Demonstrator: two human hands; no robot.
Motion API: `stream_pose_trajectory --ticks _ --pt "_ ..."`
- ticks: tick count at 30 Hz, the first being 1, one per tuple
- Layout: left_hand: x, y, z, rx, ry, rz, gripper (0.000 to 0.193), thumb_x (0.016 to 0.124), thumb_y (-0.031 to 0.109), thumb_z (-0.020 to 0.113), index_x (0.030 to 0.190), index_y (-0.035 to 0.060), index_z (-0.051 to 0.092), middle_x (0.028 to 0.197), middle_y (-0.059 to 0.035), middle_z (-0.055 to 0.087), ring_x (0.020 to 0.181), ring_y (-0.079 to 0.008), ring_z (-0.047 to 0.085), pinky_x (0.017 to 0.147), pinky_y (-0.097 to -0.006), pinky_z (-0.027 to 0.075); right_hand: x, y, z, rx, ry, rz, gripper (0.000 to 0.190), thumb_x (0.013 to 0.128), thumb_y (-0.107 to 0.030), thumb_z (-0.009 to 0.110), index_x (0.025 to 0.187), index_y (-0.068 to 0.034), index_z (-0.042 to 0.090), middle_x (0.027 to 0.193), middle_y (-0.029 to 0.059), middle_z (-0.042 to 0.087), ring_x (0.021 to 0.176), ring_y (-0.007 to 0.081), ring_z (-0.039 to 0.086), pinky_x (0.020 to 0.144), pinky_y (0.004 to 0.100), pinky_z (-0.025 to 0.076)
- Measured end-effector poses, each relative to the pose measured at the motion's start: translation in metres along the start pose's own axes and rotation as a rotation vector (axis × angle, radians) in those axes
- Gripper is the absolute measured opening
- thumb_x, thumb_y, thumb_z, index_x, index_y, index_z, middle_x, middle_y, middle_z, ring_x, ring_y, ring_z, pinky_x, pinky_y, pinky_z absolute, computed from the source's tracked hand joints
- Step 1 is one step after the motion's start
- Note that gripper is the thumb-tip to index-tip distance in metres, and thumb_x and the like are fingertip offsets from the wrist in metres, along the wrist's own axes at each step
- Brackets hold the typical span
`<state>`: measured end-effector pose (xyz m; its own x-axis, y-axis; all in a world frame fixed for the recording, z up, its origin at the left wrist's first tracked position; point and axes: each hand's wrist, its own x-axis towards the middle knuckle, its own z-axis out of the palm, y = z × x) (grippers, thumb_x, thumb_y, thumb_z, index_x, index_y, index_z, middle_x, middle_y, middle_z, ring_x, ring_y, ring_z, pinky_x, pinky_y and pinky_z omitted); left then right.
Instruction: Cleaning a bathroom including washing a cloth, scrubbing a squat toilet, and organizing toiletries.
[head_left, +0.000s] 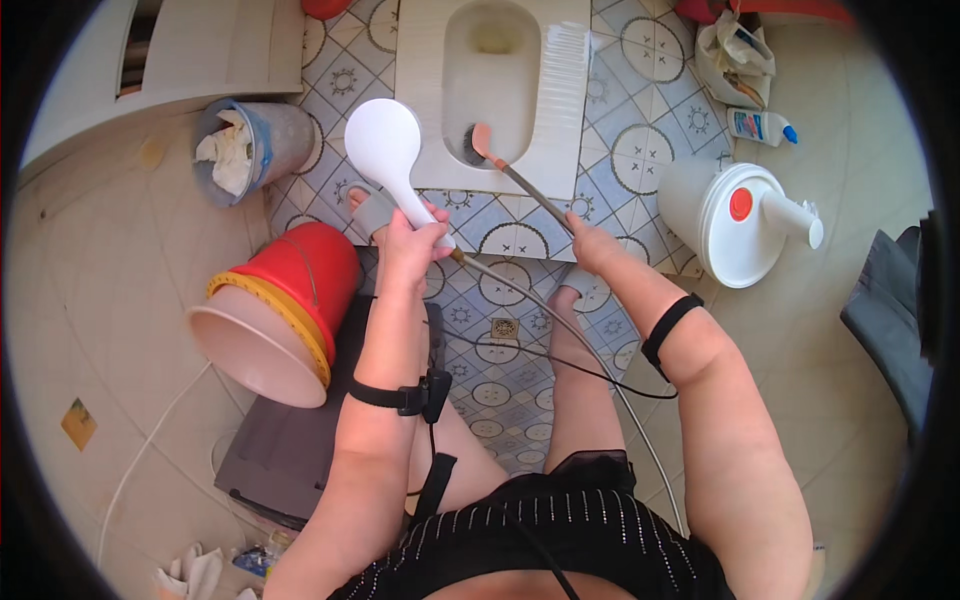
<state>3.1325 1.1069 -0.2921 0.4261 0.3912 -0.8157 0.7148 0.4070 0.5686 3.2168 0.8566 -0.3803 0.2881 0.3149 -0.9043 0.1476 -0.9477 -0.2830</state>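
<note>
My left hand grips the handle of a white shower head, whose smooth back faces up. From the handle's end a metal shower hose runs down past my right leg. In my right hand is the shaft of a toilet brush with a pink head and dark bristles. The bristles lie at the near end of the bowl of a white squat toilet. Yellowish-brown staining shows at the bowl's far end. Whether water leaves the shower head cannot be seen.
Left stand a waste bin with paper, a red bucket with a pale basin, and a dark box. Right are a white lidded bucket, a cleaner bottle and a bag. A floor drain lies between my feet.
</note>
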Motion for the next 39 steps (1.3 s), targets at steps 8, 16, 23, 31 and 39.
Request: stream_pose_trajectory --ticks 8,16,23,31,39 --pt "0.026 0.020 -0.001 0.118 -0.075 -0.054 0.028 0.075 0.005 0.056 0.101 0.0068 0.048 0.094 -0.0052 0.059 0.088 -0.0148 0.059 0.058 -0.0260 0.052 0.047 -0.090 -0.007 0.628 -0.027 0.101 0.051 0.080 -0.005 0.045 0.130 -0.009 0.031 0.097 0.0280 0.059 0.092 0.0415 0.058 0.079 0.0456 0.047" --pt "0.057 0.034 -0.005 0.417 -0.073 -0.006 0.029 0.073 0.008 0.059 0.100 0.0071 0.049 0.090 -0.0037 0.059 0.080 -0.0136 0.058 0.054 -0.0257 0.050 0.021 -0.022 0.004 0.111 -0.019 -0.037 0.060 0.078 -0.004 0.047 0.134 -0.007 0.025 0.099 0.0275 0.059 0.093 0.0395 0.059 0.078 0.0448 0.047" --pt "0.065 0.048 -0.001 0.558 -0.039 0.029 0.033 0.072 0.010 0.061 0.102 0.0054 0.049 0.087 -0.0035 0.059 0.078 -0.0137 0.058 0.051 -0.0258 0.050 0.037 -0.038 0.048 0.188 0.038 -0.079 0.064 0.078 -0.002 0.044 0.137 -0.004 0.019 0.102 0.0295 0.058 0.095 0.0419 0.057 0.081 0.0451 0.046" --pt "0.076 0.064 0.016 0.559 -0.090 0.042 0.039 0.070 0.011 0.062 0.105 0.0036 0.048 0.085 -0.0038 0.058 0.076 -0.0140 0.058 0.050 -0.0255 0.049 0.056 -0.088 0.016 0.371 0.024 -0.035 0.067 0.077 0.001 0.047 0.137 -0.006 0.018 0.095 0.0280 0.059 0.094 0.0398 0.058 0.079 0.0447 0.046" --pt "0.085 0.069 0.018 0.660 -0.097 0.034 0.041 0.069 0.012 0.062 0.106 0.0032 0.048 0.084 -0.0048 0.059 0.075 -0.0141 0.058 0.049 -0.0256 0.049 0.018 -0.021 0.047 0.249 -0.072 -0.081 0.065 0.080 -0.001 0.046 0.137 -0.003 0.015 0.097 0.0278 0.059 0.095 0.0397 0.058 0.079 0.0459 0.046"
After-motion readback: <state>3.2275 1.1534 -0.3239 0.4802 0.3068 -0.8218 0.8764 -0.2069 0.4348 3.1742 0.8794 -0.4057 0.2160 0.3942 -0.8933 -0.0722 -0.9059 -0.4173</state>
